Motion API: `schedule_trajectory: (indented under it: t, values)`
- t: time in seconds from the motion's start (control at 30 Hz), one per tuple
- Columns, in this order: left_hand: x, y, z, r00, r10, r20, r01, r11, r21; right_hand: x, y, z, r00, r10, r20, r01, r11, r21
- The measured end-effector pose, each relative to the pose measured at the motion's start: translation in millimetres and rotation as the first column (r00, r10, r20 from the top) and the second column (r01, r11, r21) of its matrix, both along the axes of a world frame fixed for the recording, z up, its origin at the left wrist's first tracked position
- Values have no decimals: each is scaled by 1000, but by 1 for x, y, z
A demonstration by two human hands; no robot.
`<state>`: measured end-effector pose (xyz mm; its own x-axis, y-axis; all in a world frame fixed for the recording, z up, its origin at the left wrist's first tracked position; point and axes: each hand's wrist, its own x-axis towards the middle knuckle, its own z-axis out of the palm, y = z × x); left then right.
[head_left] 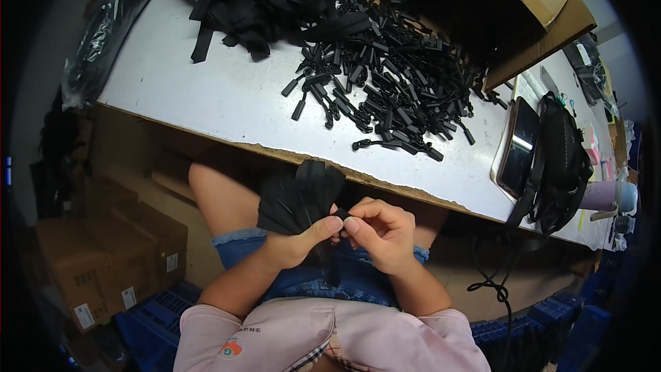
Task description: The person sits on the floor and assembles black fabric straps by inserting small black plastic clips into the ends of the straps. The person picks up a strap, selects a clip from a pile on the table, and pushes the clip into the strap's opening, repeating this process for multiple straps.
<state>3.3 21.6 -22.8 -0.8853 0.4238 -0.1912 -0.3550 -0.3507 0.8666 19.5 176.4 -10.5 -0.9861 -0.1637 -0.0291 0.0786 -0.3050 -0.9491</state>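
My left hand [303, 242] is closed on a fanned bundle of black fabric strips [303, 200] above my lap, just off the table's front edge. Thumb and fingers of my right hand [383, 235] pinch a small black piece [342, 213], right against my left thumb. Whether that piece is a strip's end or a separate part, I cannot tell. Beyond the hands, a heap of black zipper pulls [396, 96] with short cords and oblong tabs spreads over the white table [206, 100]. More black strips [258, 14] lie piled at the far left of it.
An open cardboard box [544, 45] stands behind the heap. On the right are a tablet [520, 145], a black bag [559, 158] and a purple bottle [599, 195]. Black cables [499, 282] hang below. Cardboard cartons [113, 255] and blue crates [155, 324] stand at lower left.
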Motion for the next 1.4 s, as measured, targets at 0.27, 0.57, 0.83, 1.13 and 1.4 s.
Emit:
schedule_trajectory:
  t: [0.27,0.57,0.83,1.13,1.4]
  values:
    - [2,0,-8,586,60,-808,-386,898,-213,-3,-5,-1,982,22,189,10,986,-166]
    - [-6,5,0,945,233,230,-278,942,188,-63,-8,6,742,88,-664,644,180,744]
    - [-4,11,-3,960,275,60,-275,961,-5,-43,5,6,803,-145,-578,560,515,649]
    - [-6,22,-5,952,242,-190,-274,946,-170,-38,14,5,911,-219,-349,366,821,438]
    - [-7,26,3,952,242,-187,-253,967,-40,-29,16,11,881,23,-472,237,843,484]
